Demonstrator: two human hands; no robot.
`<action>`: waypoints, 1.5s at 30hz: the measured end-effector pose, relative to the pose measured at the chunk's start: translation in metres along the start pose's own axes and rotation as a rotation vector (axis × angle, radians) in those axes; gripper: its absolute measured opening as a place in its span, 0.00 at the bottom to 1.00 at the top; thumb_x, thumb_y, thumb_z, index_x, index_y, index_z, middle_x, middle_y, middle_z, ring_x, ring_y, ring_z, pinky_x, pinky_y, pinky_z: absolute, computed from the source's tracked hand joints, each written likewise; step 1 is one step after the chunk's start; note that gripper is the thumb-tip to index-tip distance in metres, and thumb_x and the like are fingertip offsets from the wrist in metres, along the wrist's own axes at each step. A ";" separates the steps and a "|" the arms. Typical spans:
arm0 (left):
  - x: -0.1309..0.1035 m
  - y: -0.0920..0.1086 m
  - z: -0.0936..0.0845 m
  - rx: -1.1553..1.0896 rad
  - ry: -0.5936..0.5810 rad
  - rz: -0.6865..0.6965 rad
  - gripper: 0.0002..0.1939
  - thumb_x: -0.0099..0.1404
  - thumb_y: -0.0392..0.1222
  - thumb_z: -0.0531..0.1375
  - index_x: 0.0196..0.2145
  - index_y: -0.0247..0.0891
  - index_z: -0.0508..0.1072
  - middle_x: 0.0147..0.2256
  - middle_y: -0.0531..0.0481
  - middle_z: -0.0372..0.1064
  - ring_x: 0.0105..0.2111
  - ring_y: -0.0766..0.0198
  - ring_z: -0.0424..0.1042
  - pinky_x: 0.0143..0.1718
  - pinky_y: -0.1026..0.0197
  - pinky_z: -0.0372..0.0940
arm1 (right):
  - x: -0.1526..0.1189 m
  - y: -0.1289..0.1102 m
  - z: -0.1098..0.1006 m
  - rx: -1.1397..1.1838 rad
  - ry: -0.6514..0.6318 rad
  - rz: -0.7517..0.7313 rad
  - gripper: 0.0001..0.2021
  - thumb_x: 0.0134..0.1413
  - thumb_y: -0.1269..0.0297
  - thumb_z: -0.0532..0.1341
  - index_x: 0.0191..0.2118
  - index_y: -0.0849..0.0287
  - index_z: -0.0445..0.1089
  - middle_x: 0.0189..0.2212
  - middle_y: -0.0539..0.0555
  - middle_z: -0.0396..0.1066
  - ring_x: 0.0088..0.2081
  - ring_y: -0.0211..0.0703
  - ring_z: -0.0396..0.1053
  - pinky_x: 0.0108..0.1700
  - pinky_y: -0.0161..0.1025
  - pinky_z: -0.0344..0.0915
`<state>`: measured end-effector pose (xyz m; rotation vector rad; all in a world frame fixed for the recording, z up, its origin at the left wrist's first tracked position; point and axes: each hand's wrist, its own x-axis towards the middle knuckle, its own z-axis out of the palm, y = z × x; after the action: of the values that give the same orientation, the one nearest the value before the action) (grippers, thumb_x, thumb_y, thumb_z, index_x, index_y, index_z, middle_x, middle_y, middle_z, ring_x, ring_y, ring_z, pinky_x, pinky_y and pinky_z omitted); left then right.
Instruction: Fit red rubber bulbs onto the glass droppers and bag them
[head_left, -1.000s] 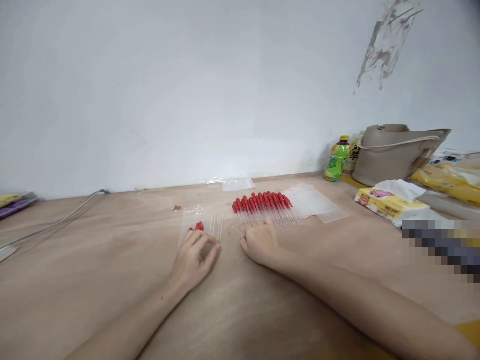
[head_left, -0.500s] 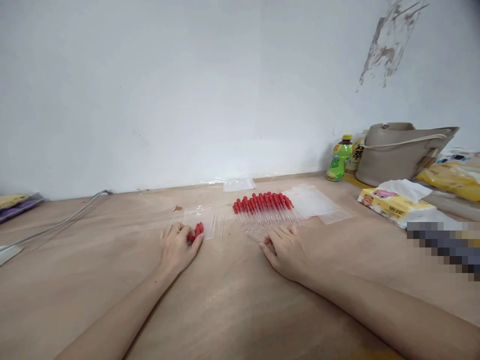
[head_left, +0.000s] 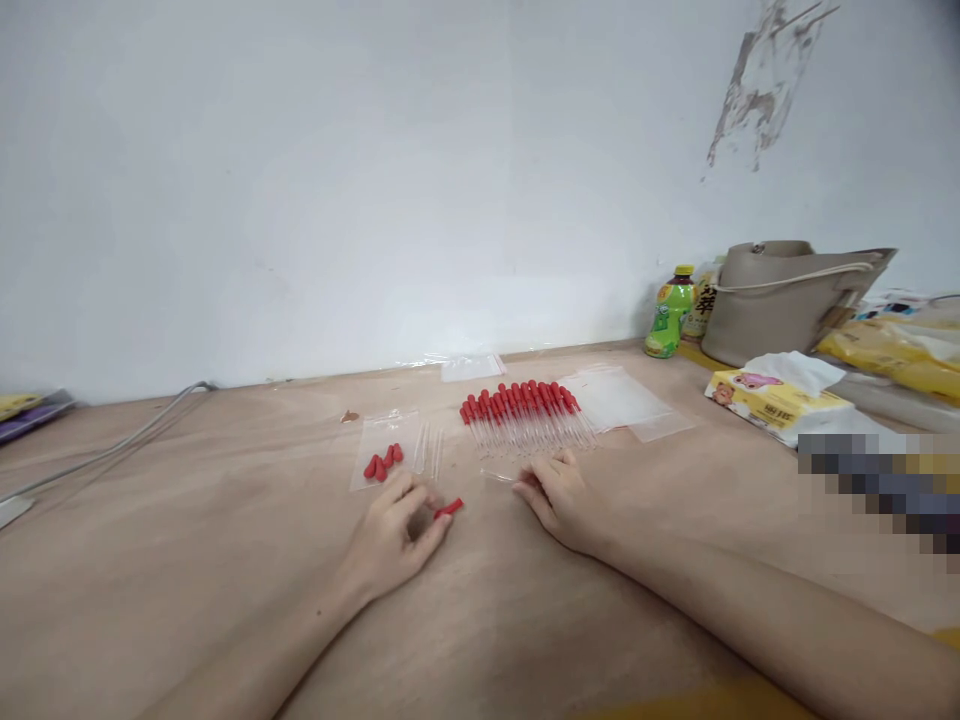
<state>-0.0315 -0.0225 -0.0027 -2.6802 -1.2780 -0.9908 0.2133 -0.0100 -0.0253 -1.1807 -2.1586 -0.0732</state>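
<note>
Between thumb and fingertips, my left hand (head_left: 401, 535) pinches a red rubber bulb (head_left: 450, 508) just above the table. My right hand (head_left: 559, 500) holds a thin clear glass tube (head_left: 495, 476), whose free end points left; its other end is hidden by the fingers. Several loose red bulbs (head_left: 382, 462) lie on a clear plastic bag (head_left: 364, 440) behind my left hand. A few bare glass tubes (head_left: 430, 450) lie side by side to the right of that bag. Beyond my right hand is a row of droppers (head_left: 521, 410), clear tubes topped with red bulbs.
Flat plastic bags (head_left: 622, 395) lie right of the droppers, and another plastic bag (head_left: 472, 368) is by the wall. A tissue box (head_left: 780, 400), a green bottle (head_left: 671, 315) and a beige handbag (head_left: 787, 300) stand at right. A grey cable (head_left: 135, 440) runs along the left.
My left hand has moved right and nearer from the pile of bulbs, bringing one red bulb along. My right hand still holds the tube, now turned closer to level. The view has shifted slightly.
</note>
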 end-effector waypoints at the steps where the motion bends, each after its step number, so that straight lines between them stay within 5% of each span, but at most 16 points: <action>1: 0.000 0.004 0.002 -0.023 -0.045 -0.014 0.05 0.59 0.40 0.54 0.31 0.37 0.68 0.28 0.50 0.63 0.28 0.64 0.64 0.30 0.62 0.62 | 0.000 0.000 0.000 0.013 0.002 -0.027 0.07 0.56 0.65 0.51 0.31 0.60 0.63 0.29 0.50 0.70 0.30 0.37 0.63 0.37 0.37 0.51; 6: 0.002 0.002 0.010 -0.038 -0.111 -0.023 0.16 0.59 0.43 0.55 0.45 0.39 0.67 0.41 0.45 0.65 0.39 0.58 0.66 0.39 0.56 0.64 | 0.000 0.001 0.001 0.039 0.011 -0.136 0.09 0.57 0.66 0.50 0.40 0.59 0.66 0.34 0.54 0.70 0.35 0.39 0.65 0.38 0.38 0.50; 10: 0.006 -0.003 0.016 -0.049 -0.140 0.036 0.11 0.61 0.43 0.54 0.39 0.42 0.73 0.50 0.45 0.61 0.49 0.55 0.61 0.47 0.52 0.60 | -0.001 -0.001 -0.001 0.064 -0.021 -0.177 0.11 0.58 0.67 0.48 0.37 0.59 0.67 0.31 0.54 0.70 0.33 0.39 0.63 0.38 0.39 0.49; 15: 0.009 0.004 0.015 -0.194 -0.070 -0.021 0.10 0.63 0.40 0.52 0.37 0.39 0.72 0.39 0.47 0.68 0.39 0.62 0.68 0.40 0.59 0.63 | -0.003 -0.005 -0.002 0.111 -0.026 -0.176 0.11 0.57 0.67 0.47 0.35 0.60 0.66 0.30 0.54 0.68 0.31 0.39 0.62 0.38 0.39 0.50; 21: 0.004 0.008 0.017 -0.401 -0.126 -0.197 0.10 0.64 0.42 0.51 0.38 0.38 0.69 0.27 0.52 0.69 0.27 0.67 0.69 0.29 0.65 0.65 | -0.002 -0.010 -0.004 0.123 -0.045 -0.200 0.10 0.57 0.67 0.48 0.35 0.60 0.66 0.30 0.52 0.68 0.30 0.37 0.61 0.38 0.39 0.50; 30: 0.003 0.012 0.021 -0.680 -0.208 -0.296 0.11 0.63 0.43 0.51 0.36 0.34 0.68 0.23 0.52 0.67 0.22 0.69 0.66 0.26 0.67 0.64 | -0.001 -0.002 0.002 0.208 0.005 -0.297 0.09 0.55 0.69 0.52 0.39 0.56 0.67 0.30 0.51 0.68 0.30 0.35 0.60 0.36 0.38 0.50; 38: 0.001 0.014 0.020 -0.678 -0.290 -0.310 0.11 0.63 0.42 0.51 0.33 0.34 0.69 0.21 0.53 0.64 0.21 0.71 0.65 0.24 0.69 0.63 | 0.002 0.003 0.002 0.138 -0.012 -0.351 0.10 0.54 0.71 0.53 0.39 0.55 0.69 0.32 0.51 0.68 0.28 0.34 0.59 0.35 0.38 0.49; 45: -0.001 0.013 0.023 -0.545 -0.224 -0.301 0.11 0.61 0.44 0.54 0.35 0.34 0.71 0.20 0.53 0.66 0.20 0.70 0.65 0.22 0.68 0.62 | -0.001 -0.007 0.000 0.004 0.072 -0.353 0.10 0.51 0.73 0.52 0.33 0.58 0.69 0.27 0.51 0.67 0.25 0.34 0.56 0.33 0.39 0.46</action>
<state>-0.0104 -0.0258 -0.0185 -3.1324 -1.7096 -1.2569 0.2084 -0.0148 -0.0237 -0.7710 -2.2774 -0.2607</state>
